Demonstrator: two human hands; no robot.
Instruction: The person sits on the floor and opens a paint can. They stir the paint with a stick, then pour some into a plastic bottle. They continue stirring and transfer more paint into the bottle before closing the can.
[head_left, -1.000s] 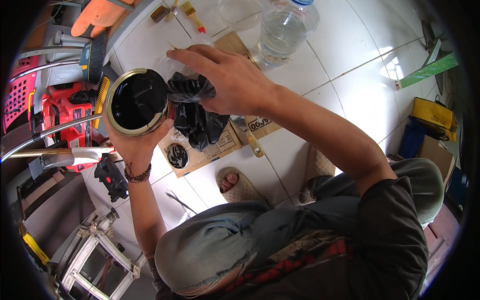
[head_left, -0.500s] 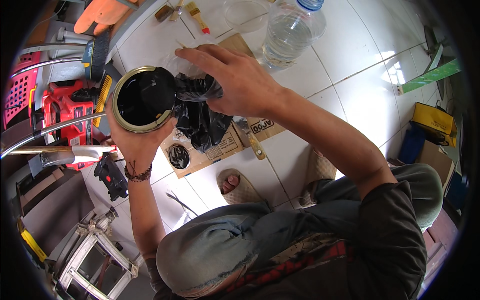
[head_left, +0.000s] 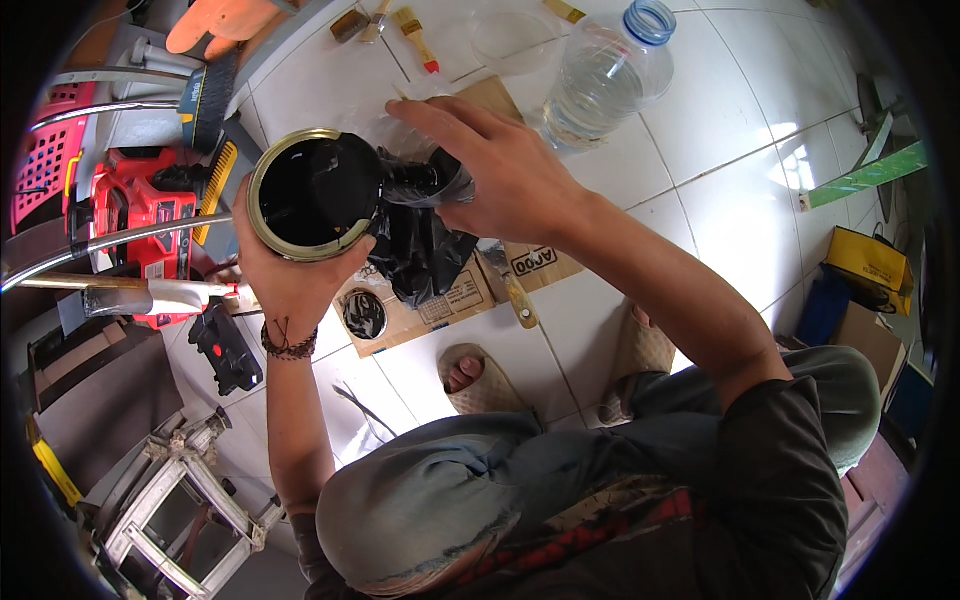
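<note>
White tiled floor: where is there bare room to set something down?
Bare tile lies between the water bottle and the green bar. Crowded: the cardboard under the black plastic, with a scraper at its edge, and the left side around the red machine.

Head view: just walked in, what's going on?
A person's left hand holds an open tin of black liquid. The right hand holds black plastic right by the tin's rim; I can't tell whether anything is being poured. Below, a black-smeared disc lies on cardboard, with a scraper across the cardboard's edge. A clear bottle and brush are farther off.
</note>
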